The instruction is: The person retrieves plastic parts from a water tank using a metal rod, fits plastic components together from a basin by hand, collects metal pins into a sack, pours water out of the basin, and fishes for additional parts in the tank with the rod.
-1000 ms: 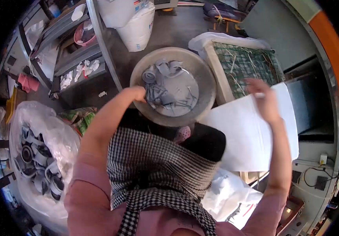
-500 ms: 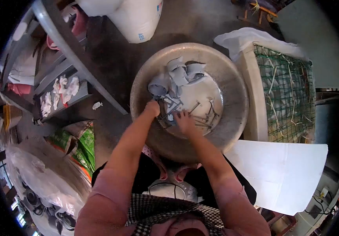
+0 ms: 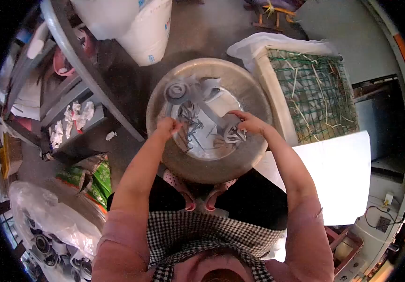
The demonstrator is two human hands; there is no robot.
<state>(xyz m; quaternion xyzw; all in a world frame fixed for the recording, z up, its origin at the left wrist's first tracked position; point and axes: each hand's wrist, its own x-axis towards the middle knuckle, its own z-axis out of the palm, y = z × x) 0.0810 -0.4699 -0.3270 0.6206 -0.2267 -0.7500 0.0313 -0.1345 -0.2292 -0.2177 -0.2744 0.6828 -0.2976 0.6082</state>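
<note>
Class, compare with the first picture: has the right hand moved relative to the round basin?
Yes. The right hand has moved left, from outside the round basin, beyond its right side, to over its interior.

Black-and-white checked apron [image 3: 202, 228]

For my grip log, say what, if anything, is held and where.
The right hand seems to grip a grey curled piece by its edge; whether the blurred left hand holds anything cannot be told.

Two hands [image 3: 168, 127] [image 3: 251, 123], one round basin [image 3: 207, 172], two pink shoes [image 3: 181, 189] [image 3: 218, 191], one green net [image 3: 312, 94], one white board [image 3: 336, 174].
</note>
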